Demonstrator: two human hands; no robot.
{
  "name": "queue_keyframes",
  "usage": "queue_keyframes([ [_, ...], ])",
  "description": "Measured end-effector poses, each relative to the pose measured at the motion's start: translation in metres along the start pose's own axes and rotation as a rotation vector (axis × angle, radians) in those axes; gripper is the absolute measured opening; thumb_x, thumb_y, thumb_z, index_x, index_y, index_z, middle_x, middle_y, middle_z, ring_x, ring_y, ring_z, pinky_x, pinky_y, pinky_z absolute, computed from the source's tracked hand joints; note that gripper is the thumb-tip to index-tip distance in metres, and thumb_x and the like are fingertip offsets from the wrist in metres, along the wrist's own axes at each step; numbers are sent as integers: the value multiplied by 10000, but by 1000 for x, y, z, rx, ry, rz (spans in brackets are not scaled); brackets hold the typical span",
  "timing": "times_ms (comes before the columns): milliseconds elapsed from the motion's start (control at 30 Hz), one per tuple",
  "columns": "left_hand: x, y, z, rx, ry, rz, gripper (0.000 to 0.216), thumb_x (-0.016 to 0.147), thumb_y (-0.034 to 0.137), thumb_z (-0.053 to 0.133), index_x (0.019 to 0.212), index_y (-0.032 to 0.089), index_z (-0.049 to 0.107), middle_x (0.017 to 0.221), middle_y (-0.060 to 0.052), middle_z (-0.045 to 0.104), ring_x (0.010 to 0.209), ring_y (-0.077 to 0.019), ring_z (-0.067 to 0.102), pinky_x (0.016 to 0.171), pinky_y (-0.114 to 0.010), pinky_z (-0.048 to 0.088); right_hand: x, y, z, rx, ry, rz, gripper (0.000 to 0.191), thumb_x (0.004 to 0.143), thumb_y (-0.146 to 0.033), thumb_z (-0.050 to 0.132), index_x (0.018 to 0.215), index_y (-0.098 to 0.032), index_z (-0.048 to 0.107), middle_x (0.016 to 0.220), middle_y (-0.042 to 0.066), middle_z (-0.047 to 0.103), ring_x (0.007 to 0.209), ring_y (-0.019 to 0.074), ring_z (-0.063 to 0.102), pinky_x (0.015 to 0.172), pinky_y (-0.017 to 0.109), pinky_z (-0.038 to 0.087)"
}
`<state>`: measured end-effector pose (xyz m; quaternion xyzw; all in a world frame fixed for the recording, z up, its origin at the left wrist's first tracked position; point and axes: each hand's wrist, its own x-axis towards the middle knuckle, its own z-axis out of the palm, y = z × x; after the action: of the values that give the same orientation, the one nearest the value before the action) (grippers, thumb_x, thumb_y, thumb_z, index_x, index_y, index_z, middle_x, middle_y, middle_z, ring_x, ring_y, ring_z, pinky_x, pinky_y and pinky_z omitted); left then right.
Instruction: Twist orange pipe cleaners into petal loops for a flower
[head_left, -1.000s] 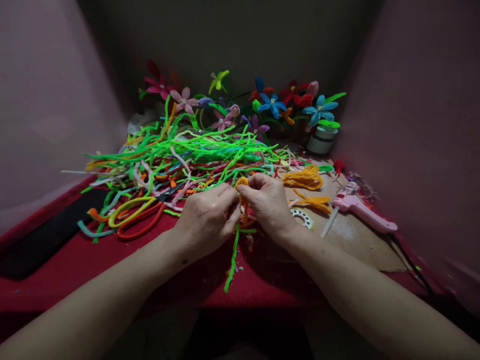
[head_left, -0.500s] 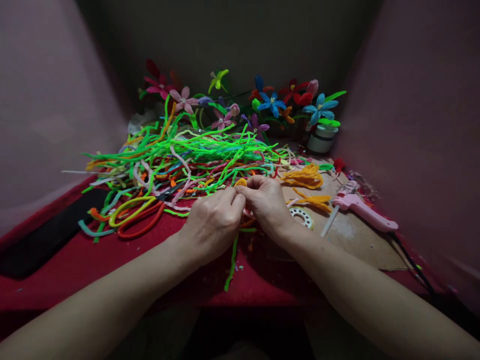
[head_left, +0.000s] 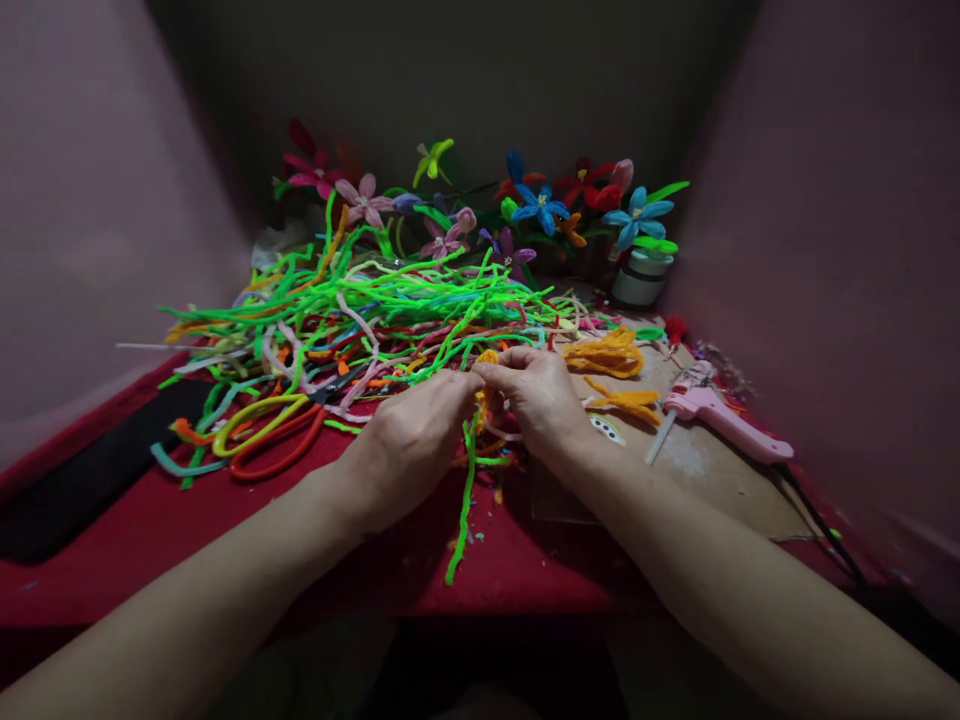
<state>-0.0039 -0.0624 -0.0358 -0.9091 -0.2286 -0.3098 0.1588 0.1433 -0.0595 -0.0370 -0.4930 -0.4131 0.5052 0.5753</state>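
Observation:
My left hand (head_left: 409, 440) and my right hand (head_left: 536, 400) meet at the middle of the red table (head_left: 225, 520), fingers pinched together on a small orange pipe-cleaner piece (head_left: 486, 360). A green pipe cleaner (head_left: 463, 505) hangs down from between the hands toward the table's front edge. Right behind the hands lies a big tangled heap of pipe cleaners (head_left: 360, 310), mostly bright green.
Orange-handled scissors (head_left: 270, 440) lie left of my hands. Orange pipe-cleaner loops (head_left: 611, 355), a tape roll (head_left: 611, 428) and a pink glue gun (head_left: 724, 420) rest on cardboard (head_left: 712, 480) at right. Finished pipe-cleaner flowers (head_left: 540, 205) and a white jar (head_left: 637, 280) stand at the back.
Both hands stayed pinched on the orange piece and shifted a little up and apart; the green strand between them shows more now.

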Motion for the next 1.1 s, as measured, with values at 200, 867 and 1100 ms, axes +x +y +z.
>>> queue_keyframes([
  [200,2,0,-9,126,33,109,278,889,96,324,781,134,577,742,-73,620,690,-155,589,600,-253,470,-2,1,1,-67,-13,-41,205,625,-285,658,576,-179,490,420,-67,455,370,70,398,364,200,271],
  [867,6,1,-5,324,4,127,201,869,142,430,832,113,625,829,-99,640,752,-187,593,628,-279,441,-4,-5,1,20,-97,-41,223,646,-320,653,588,-172,497,477,-61,470,384,60,397,361,198,301],
  [1100,7,6,-2,296,-24,111,273,885,122,364,784,121,617,826,-101,638,739,-187,583,609,-284,455,-4,-3,1,-54,-103,-84,214,667,-283,621,557,-175,473,462,-65,460,417,66,426,386,191,323],
])
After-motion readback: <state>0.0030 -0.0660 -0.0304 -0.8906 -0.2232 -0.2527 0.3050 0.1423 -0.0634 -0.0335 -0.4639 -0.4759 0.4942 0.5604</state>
